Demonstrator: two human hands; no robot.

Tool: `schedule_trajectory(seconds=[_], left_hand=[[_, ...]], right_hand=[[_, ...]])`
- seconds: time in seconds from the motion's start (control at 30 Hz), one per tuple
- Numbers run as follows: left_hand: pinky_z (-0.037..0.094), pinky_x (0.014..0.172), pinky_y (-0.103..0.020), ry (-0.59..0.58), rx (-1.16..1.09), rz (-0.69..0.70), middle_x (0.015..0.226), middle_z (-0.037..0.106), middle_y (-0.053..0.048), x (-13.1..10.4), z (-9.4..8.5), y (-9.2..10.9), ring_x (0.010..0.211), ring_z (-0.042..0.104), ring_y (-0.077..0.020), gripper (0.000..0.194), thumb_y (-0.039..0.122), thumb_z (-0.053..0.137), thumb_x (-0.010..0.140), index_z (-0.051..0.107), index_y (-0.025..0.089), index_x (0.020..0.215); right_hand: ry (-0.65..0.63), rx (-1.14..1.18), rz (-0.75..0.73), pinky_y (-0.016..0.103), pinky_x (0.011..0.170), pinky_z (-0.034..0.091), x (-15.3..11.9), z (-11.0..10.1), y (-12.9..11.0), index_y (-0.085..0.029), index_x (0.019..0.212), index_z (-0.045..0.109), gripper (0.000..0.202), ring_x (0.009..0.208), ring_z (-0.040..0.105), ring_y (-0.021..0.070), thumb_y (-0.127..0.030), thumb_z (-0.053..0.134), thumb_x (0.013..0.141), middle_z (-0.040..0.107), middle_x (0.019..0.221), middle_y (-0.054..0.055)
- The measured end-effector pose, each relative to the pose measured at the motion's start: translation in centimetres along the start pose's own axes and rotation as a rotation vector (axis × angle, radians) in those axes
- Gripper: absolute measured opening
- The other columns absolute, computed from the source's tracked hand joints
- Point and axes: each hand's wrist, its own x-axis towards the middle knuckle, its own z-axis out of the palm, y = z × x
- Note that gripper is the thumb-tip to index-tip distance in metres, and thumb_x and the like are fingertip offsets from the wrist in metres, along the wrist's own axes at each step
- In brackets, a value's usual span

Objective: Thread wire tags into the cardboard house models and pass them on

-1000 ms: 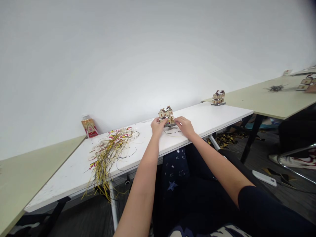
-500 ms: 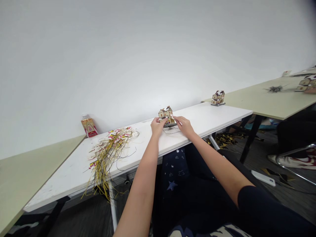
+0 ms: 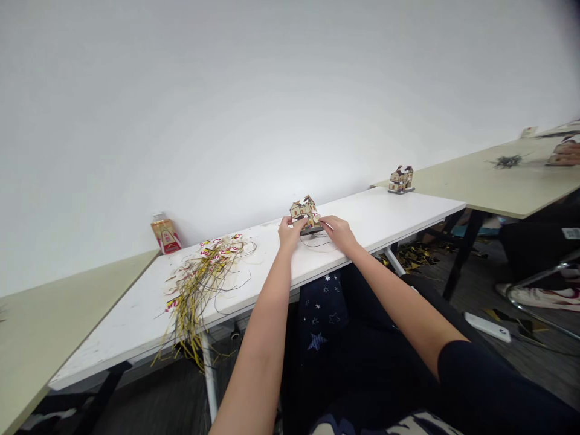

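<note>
A small model house (image 3: pixel 304 209) with cream walls and a dark base stands near the front of the white table (image 3: pixel 362 226). My left hand (image 3: pixel 290 232) grips its left side, thumb across the front. At the house's right front corner, the fingers of my right hand (image 3: pixel 338 232) are pinched together; whatever is between them is too small to name. A thin dark wire (image 3: pixel 317 244) curves over the tabletop below the house, between my hands.
Tangled yellow and black wires with red-and-white tags (image 3: pixel 199 284) hang over the front edge at left. A red and gold carton (image 3: pixel 165 235) stands behind them. Another model house (image 3: pixel 401 180) is at the back right. A person's hand (image 3: pixel 570 152) shows at far right.
My hands stay at the house, with the right fingers shifted slightly at its right corner. The view has moved a little. At far right, the other person's hand now covers more of the house there.
</note>
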Motion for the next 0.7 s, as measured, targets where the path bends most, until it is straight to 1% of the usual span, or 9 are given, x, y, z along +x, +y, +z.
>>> schedule_trajectory(seconds=[0.07, 0.13, 0.27, 0.43, 0.5, 0.6, 0.7], left_hand=[[0.048, 0.084, -0.031, -0.004, -0.003, -0.008, 0.095, 0.067, -0.004, 0.1, 0.0, -0.3, 0.094, 0.062, -0.0199, 0.04, 0.047, 0.079, 0.064, 0.062, 0.02, 0.088], [0.049, 0.084, -0.031, -0.014, -0.02, -0.029, 0.095, 0.067, -0.004, 0.3, 0.1, -0.6, 0.093, 0.063, -0.0202, 0.041, 0.047, 0.079, 0.063, 0.061, 0.021, 0.09], [0.051, 0.08, -0.032, -0.027, -0.067, -0.076, 0.088, 0.066, -0.003, 0.7, 0.3, -1.1, 0.083, 0.065, -0.0195, 0.042, 0.045, 0.079, 0.064, 0.059, 0.021, 0.092], [0.054, 0.08, -0.034, -0.019, -0.134, -0.098, 0.091, 0.067, -0.004, 1.0, 0.7, -1.4, 0.083, 0.067, -0.0197, 0.042, 0.039, 0.079, 0.065, 0.059, 0.02, 0.096], [0.054, 0.081, -0.035, -0.015, -0.157, -0.118, 0.093, 0.068, -0.004, 1.0, 0.8, -1.4, 0.085, 0.068, -0.0205, 0.046, 0.039, 0.08, 0.065, 0.058, 0.021, 0.102], [0.054, 0.085, -0.037, -0.009, -0.16, -0.128, 0.1, 0.069, -0.006, 0.9, 0.8, -1.2, 0.091, 0.069, -0.0223, 0.061, 0.042, 0.085, 0.06, 0.055, 0.022, 0.109], [0.052, 0.092, -0.038, 0.026, -0.102, -0.139, 0.107, 0.069, -0.008, 0.6, 0.7, -0.9, 0.1, 0.068, -0.024, 0.071, 0.047, 0.09, 0.052, 0.053, 0.022, 0.107]], right_hand=[[-0.021, 0.007, -0.012, 0.041, 0.088, 0.058, 0.0, 0.1, 0.1, -0.021, 0.108, 0.07, 0.025, 0.096, 0.07, 0.0238, -0.029, 0.048, 0.099, 0.074, 0.105, 0.01], [-0.042, 0.011, -0.016, 0.041, 0.09, 0.058, 0.0, 0.2, 0.2, -0.021, 0.109, 0.071, 0.025, 0.098, 0.07, 0.0236, -0.026, 0.048, 0.098, 0.073, 0.107, 0.01], [-0.085, 0.031, -0.035, 0.042, 0.095, 0.057, -0.1, 0.2, 0.0, -0.02, 0.111, 0.07, 0.029, 0.103, 0.069, 0.0233, -0.021, 0.045, 0.097, 0.072, 0.112, 0.011], [-0.103, 0.052, -0.032, 0.045, 0.1, 0.054, 0.0, -0.1, -0.7, -0.019, 0.123, 0.065, 0.033, 0.11, 0.066, 0.0241, -0.022, 0.046, 0.097, 0.069, 0.118, 0.012], [-0.129, 0.071, -0.042, 0.045, 0.104, 0.052, 0.0, -0.2, -0.9, -0.019, 0.127, 0.063, 0.036, 0.115, 0.064, 0.0237, -0.021, 0.046, 0.096, 0.067, 0.123, 0.012], [-0.186, 0.065, -0.052, 0.048, 0.109, 0.048, -0.2, -0.3, -0.7, -0.021, 0.134, 0.059, 0.042, 0.122, 0.059, 0.0242, -0.02, 0.048, 0.093, 0.063, 0.132, 0.011], [-0.236, 0.022, -0.068, 0.051, 0.11, 0.046, -0.4, -0.2, -0.4, -0.022, 0.138, 0.057, 0.047, 0.128, 0.054, 0.0266, -0.022, 0.05, 0.091, 0.059, 0.138, 0.011]])
